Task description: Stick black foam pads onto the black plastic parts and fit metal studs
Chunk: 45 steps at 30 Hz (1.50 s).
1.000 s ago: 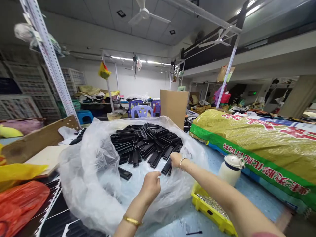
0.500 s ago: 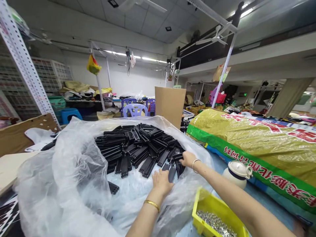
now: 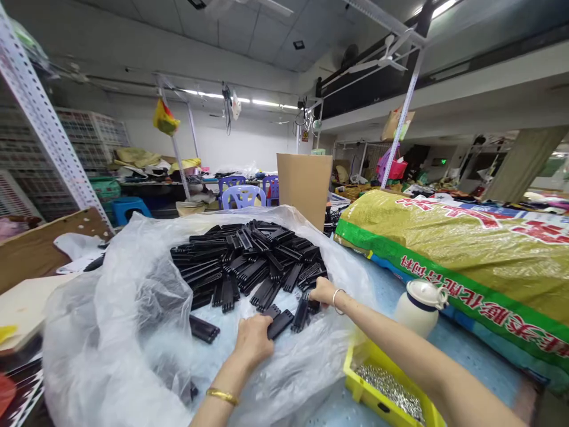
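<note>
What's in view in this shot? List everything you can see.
black plastic slotted parts: many, black, heaped on the bag
clear plastic bag: one, clear, centre left
woven sack: one, yellow-green with green band, right
bottle: one, white, beside the sack
tray: one, yellow, lower right, holding silver metal pieces
cardboard box: one, tan, behind the heap
stool: one, blue, far left
left hand: one, gold bangle, on a black part
right hand: one, silver bangle, at the heap's edge

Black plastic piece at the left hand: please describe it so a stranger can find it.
A clear plastic sheet holds a heap of black ribbed plastic pieces. Below the heap, one slanted piece lies against the left hand, apart from the pile.
</note>
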Available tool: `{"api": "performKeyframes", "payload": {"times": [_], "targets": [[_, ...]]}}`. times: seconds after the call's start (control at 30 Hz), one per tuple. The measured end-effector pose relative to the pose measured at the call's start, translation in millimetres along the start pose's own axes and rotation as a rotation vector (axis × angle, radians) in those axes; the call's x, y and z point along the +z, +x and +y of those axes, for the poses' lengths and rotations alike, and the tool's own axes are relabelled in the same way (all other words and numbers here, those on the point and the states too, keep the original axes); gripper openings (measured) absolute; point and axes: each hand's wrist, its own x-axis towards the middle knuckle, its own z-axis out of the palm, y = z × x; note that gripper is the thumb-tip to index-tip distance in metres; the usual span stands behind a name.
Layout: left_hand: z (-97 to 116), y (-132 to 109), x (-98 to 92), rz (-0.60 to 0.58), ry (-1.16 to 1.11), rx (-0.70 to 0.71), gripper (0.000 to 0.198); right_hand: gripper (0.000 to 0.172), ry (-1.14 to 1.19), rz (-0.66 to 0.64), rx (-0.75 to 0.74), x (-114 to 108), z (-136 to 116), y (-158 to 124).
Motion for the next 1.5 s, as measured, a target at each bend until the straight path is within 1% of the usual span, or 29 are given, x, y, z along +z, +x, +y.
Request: {"api": "performKeyframes", "payload": {"times": [0.07, 0.17, 0.2, 0.27, 0.37, 0.4, 0.47, 0.53, 0.6, 0.67, 0.73, 0.77, 0.87, 1.0, 1.1, 1.23, 1.27, 1.33, 1.4, 1.5], "targets": [[-12, -12, -1.5, 0.004, 0.013, -0.029, 0.041, 0.01, -0.042, -0.037, -0.032, -5, 2, -6], [-27, -25, -1.9, -0.01, -0.008, -0.071, 0.046, 0.006, -0.152, -0.011, -0.126, -16, 3, -17], [-31, -29, -1.7, -0.017, -0.026, -0.088, 0.048, 0.007, -0.194, 0.002, -0.175, -17, 0, -21], [-37, -34, -1.2, -0.026, -0.058, -0.131, 0.053, 0.02, -0.274, 0.004, -0.299, -15, -10, -33], [-39, -41, -1.4, -0.007, -0.07, -0.195, 0.063, 0.045, -0.38, -0.024, -0.501, 1, -34, -54], [-39, -44, -1.7, -0.001, -0.073, -0.208, 0.064, 0.049, -0.412, -0.031, -0.559, 7, -42, -59], [-38, -48, -2.1, 0.012, -0.082, -0.222, 0.066, 0.043, -0.498, -0.039, -0.633, 17, -57, -63], [-39, -49, -2.1, 0.032, -0.097, -0.23, 0.067, 0.034, -0.568, -0.034, -0.651, 23, -69, -60], [-41, -50, -2.1, 0.079, -0.174, -0.199, 0.062, 0.032, -0.599, -0.008, -0.646, 23, -78, -56], [-45, -49, -2.0, 0.115, -0.224, -0.184, 0.061, 0.034, -0.607, 0.015, -0.625, 21, -81, -55], [-51, -48, -1.2, 0.129, -0.252, -0.204, 0.061, 0.035, -0.609, 0.02, -0.6, 18, -80, -57], [-55, -46, -0.4, 0.135, -0.264, -0.222, 0.057, 0.035, -0.61, 0.015, -0.594, 17, -79, -58], [-67, -39, 3.5, 0.12, -0.275, -0.281, 0.045, 0.037, -0.613, -0.021, -0.579, 17, -74, -61], [-78, -30, 4.5, 0.057, -0.285, -0.305, 0.033, 0.035, -0.619, -0.074, -0.575, 18, -69, -64], [-72, -29, 2.7, 0.05, -0.288, -0.315, 0.033, 0.033, -0.626, -0.081, -0.594, 20, -70, -69], [-46, -32, 8.6, 0.083, -0.275, -0.299, 0.055, 0.029, -0.612, -0.067, -0.687, 30, -78, -81], [-40, -31, 10.8, 0.088, -0.274, -0.297, 0.058, 0.027, -0.604, -0.066, -0.721, 34, -80, -85], [-31, -28, 13.5, 0.091, -0.292, -0.306, 0.057, 0.025, -0.588, -0.07, -0.78, 40, -85, -91], [-32, -22, 12.2, 0.082, -0.347, -0.316, 0.054, 0.022, -0.57, -0.063, -0.799, 40, -87, -94], [-47, -18, 3.4, 0.072, -0.493, -0.319, 0.043, 0.021, -0.522, 0.01, -0.762, 26, -87, -96]]}}
